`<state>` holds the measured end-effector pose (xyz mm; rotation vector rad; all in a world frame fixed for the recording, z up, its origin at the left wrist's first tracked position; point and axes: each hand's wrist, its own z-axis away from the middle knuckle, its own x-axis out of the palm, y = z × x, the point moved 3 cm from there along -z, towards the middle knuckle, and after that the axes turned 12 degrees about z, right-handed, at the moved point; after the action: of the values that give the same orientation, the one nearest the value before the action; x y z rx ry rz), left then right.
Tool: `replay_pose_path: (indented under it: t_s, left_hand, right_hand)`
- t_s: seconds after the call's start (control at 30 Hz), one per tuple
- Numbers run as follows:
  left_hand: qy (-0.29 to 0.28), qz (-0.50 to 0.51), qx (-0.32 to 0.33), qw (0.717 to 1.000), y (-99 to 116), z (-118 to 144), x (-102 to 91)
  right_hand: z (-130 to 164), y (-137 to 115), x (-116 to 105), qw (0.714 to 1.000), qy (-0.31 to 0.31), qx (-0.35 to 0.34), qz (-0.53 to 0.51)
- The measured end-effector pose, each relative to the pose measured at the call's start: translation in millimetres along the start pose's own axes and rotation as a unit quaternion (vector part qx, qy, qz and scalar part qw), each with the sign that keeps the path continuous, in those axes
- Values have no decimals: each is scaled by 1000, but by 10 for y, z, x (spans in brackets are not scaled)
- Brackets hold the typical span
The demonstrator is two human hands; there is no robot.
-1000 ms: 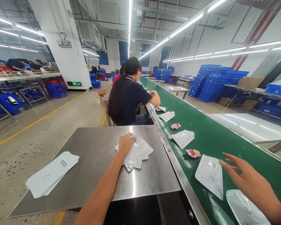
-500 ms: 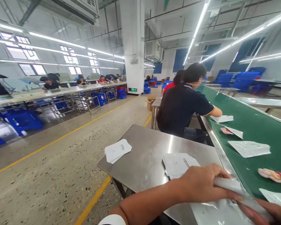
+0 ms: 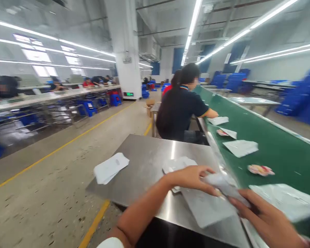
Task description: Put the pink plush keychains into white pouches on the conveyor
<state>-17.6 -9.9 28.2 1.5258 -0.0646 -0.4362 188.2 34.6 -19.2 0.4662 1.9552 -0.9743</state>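
My left hand (image 3: 193,178) and my right hand (image 3: 263,217) both grip a clear plastic pouch (image 3: 209,203) above the near right corner of the steel table (image 3: 144,165). Just behind my left hand lies a stack of clear pouches (image 3: 177,164). A stack of white pouches (image 3: 110,167) rests on the table's left side. On the green conveyor belt (image 3: 274,151) to my right lie a pink toy (image 3: 260,169) and more pouches (image 3: 240,147). The picture is blurred by motion.
A co-worker in a dark shirt (image 3: 181,110) sits ahead at the belt, one arm reaching onto it. Other people work at long tables (image 3: 54,96) far left. A white pillar (image 3: 124,51) stands beyond the aisle with its yellow floor line (image 3: 67,144). Blue crates (image 3: 302,93) are stacked right.
A second ago my left hand lay on the pouch stack and my right hand hovered open over the belt. Both hands have since come together on one pouch, and my view has swung left.
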Motion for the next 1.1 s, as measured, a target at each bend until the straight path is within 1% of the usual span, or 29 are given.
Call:
replay_pose_path:
  t_s: [0.03,0.07,0.1,0.13,0.17,0.2,0.23,0.27,0.3,0.33,0.37,0.4,0.43,0.47,0.5,0.53,0.57,0.6,0.63,0.7,0.73,0.77,0.83,0.9,0.93,0.97,1.0,1.03,1.1]
  left_hand:
    - [-43,-25,12,999,-19,2,35]
    - [-88,-25,8,996,-63,-2,91]
    - [-107,-9,-6,994,-129,-12,149]
    - [-115,30,-19,993,-204,-26,218]
    - [-115,91,-41,988,-289,-39,299]
    - [-108,155,-70,979,-378,-47,390]
    - [-102,203,-93,969,-460,-48,491]
    - [-89,243,-110,960,-530,-44,594]
    - [-74,273,-117,952,-582,-37,693]
    - [-60,296,-117,946,-617,-31,787]
    - [-47,318,-114,940,-638,-27,872]
    - [-36,337,-107,935,-644,-27,945]
    - [-29,353,-101,930,-640,-29,1007]
    - [-31,364,-98,926,-630,-33,1062]
    - [-41,368,-98,924,-615,-36,1111]
    - [-54,365,-93,925,-596,-39,1152]
    - [-70,358,-88,927,-579,-41,1188]
    - [-85,350,-84,929,-566,-40,1221]
    - [-95,345,-81,930,-560,-37,1250]
    - [-99,344,-75,931,-564,-27,1298]
    - [-100,345,-77,930,-573,-18,1325]
    - [-102,346,-80,929,-583,-8,1353]
    - [-107,344,-86,929,-597,17,1415]
    - [-106,342,-84,930,-597,39,1477]
    - [-105,340,-80,931,-591,48,1509]
    - [-104,338,-75,932,-583,56,1542]
    - [-105,335,-70,934,-574,62,1576]
    - [-106,331,-66,935,-565,66,1610]
    - [-101,310,-63,943,-548,71,1675]
  right_hand:
    - [36,-126,-54,999,-26,-14,-25]
    - [65,-238,-105,998,-46,-22,-44]
    - [80,-316,-151,996,-57,-20,-60]
    - [85,-347,-192,995,-72,-17,-72]
    - [88,-319,-236,993,-84,-4,-85]
    - [98,-227,-293,991,-93,19,-93]
    - [125,-74,-370,990,-94,58,-88]
    - [172,132,-471,988,-84,113,-61]
    - [241,370,-589,982,-69,177,-12]
    - [331,623,-724,965,-47,252,65]
    - [430,862,-852,935,-43,312,162]
    - [531,1073,-944,905,-71,353,228]
    - [632,1251,-996,879,-121,384,257]
    - [732,1385,-1010,861,-184,401,252]
    - [826,1470,-995,852,-245,407,219]
    - [909,1506,-969,849,-290,404,179]
    - [971,1503,-949,852,-309,393,155]
    - [1011,1471,-943,863,-302,374,158]
    - [1033,1417,-950,878,-279,345,180]
    - [1046,1263,-966,907,-234,260,233]
    - [1051,1178,-959,918,-230,212,243]
    - [1060,1098,-938,926,-238,168,241]
    - [1094,975,-870,927,-273,111,233]
    - [1130,895,-808,918,-281,98,263]
    - [1142,857,-792,916,-268,103,280]
    - [1148,811,-790,920,-245,112,286]
    - [1148,752,-803,930,-210,128,272]
    - [1145,679,-829,946,-168,149,232]
    - [1138,495,-889,973,-83,196,94]
